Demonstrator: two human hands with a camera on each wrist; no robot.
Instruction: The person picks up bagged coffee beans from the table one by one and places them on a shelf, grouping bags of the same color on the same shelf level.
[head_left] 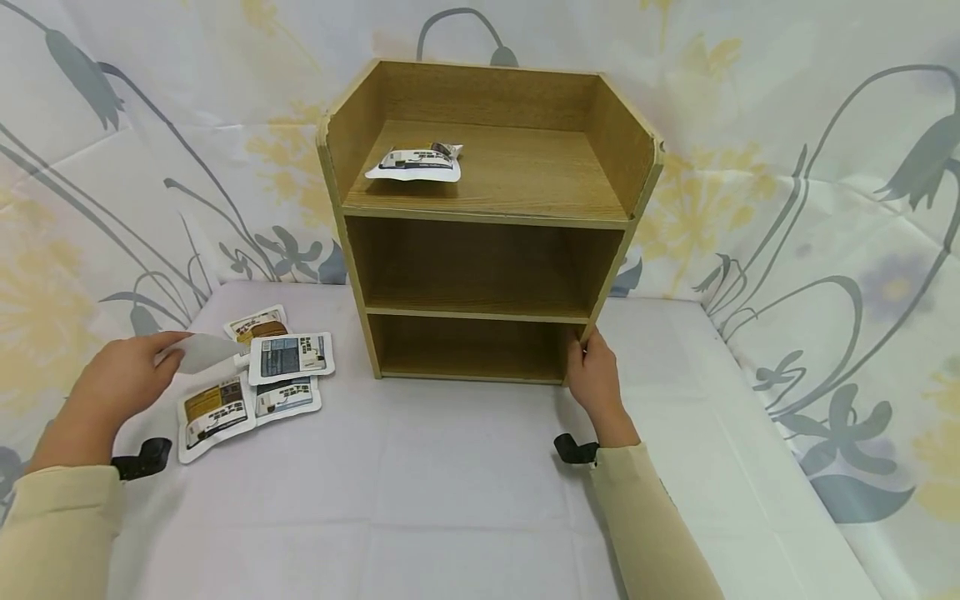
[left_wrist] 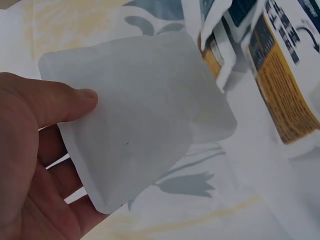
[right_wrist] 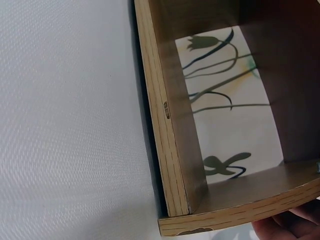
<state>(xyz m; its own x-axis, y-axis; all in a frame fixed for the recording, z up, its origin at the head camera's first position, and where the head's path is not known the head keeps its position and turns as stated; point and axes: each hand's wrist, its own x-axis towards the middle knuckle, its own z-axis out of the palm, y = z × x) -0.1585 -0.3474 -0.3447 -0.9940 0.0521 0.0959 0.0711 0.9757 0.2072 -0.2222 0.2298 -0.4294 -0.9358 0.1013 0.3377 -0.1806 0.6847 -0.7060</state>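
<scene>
My left hand (head_left: 123,379) pinches a flat white packet (left_wrist: 135,105) at its edge, thumb on the plain side facing the left wrist camera. It is held up beside a loose pile of printed packets (head_left: 291,357) on the left of the table. With my right hand (head_left: 597,375) I grip the lower right side panel of a small wooden shelf (head_left: 487,219); in the right wrist view the fingers (right_wrist: 280,229) curl at that panel's outer side, partly out of frame. One printed packet (head_left: 415,165) lies on the shelf's top level, toward the left.
A white cloth (head_left: 450,467) covers the table. Behind it and at both sides hangs a flower-patterned fabric (head_left: 750,208). Below the shelf's top level are two compartments, the middle one (head_left: 480,267) and the lower one (head_left: 472,346).
</scene>
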